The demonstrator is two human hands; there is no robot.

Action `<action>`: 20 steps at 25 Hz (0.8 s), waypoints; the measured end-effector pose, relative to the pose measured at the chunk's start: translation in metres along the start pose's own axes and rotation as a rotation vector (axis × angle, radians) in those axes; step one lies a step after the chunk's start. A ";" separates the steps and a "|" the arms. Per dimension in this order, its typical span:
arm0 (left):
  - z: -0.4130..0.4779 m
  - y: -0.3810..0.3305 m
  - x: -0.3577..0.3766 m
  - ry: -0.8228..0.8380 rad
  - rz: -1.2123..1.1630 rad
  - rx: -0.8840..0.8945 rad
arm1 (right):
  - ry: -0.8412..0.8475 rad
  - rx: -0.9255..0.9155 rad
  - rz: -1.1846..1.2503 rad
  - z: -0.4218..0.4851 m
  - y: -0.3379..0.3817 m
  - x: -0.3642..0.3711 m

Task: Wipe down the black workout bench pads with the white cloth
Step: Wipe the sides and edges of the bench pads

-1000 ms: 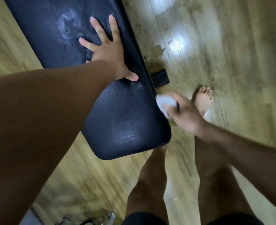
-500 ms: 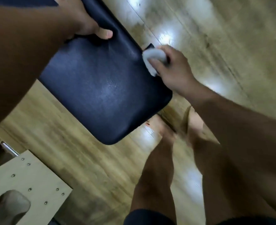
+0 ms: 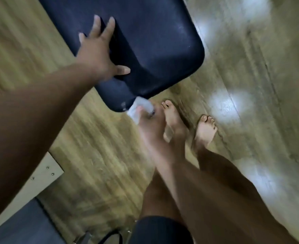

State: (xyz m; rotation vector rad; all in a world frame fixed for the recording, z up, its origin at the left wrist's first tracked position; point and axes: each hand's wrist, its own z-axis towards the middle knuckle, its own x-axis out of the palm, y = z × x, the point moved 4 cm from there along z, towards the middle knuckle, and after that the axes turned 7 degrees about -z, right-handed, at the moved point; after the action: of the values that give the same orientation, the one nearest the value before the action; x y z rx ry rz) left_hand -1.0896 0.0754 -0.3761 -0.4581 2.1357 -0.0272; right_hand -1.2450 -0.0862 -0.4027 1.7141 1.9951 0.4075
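Black and faintly glossy, the bench pad (image 3: 154, 50) runs lengthwise away from the person, its rounded end nearest. The blurred right hand (image 3: 150, 124) grips the bunched white cloth (image 3: 139, 107) at the pad's near-left corner, so the rest of the surface lies beyond those fingers. The left hand (image 3: 99, 55) rests on the left edge, fingers spread straight.

- Bench pad (image 3: 154, 41): black leather-like covering, finely grained, catching a soft sheen along its right edge.
- Cloth (image 3: 134, 111) at the pad's near corner: white, soft and crumpled, with the weave lost in blur.
- Floor (image 3: 251, 103): wood-grain planks, smooth and glossy, throwing back bright patches of light.
- Board (image 3: 44, 175), near left: pale, flat and matt, dotted with small shiny metal screw heads.
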 end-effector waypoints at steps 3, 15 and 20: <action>-0.008 0.008 0.021 0.015 0.027 -0.032 | -0.354 -0.064 0.266 0.063 0.030 -0.080; 0.011 0.022 0.034 0.058 0.080 0.017 | -0.116 -0.005 -0.077 0.051 -0.029 0.050; -0.026 0.065 -0.017 -0.042 -0.742 0.037 | 0.377 -0.280 -0.254 -0.028 0.030 0.118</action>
State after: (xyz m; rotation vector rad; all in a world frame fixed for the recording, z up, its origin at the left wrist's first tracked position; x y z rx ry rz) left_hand -1.1223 0.1375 -0.3599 -1.1891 1.8111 -0.4686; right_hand -1.2475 0.0366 -0.3824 1.2626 2.2506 0.9246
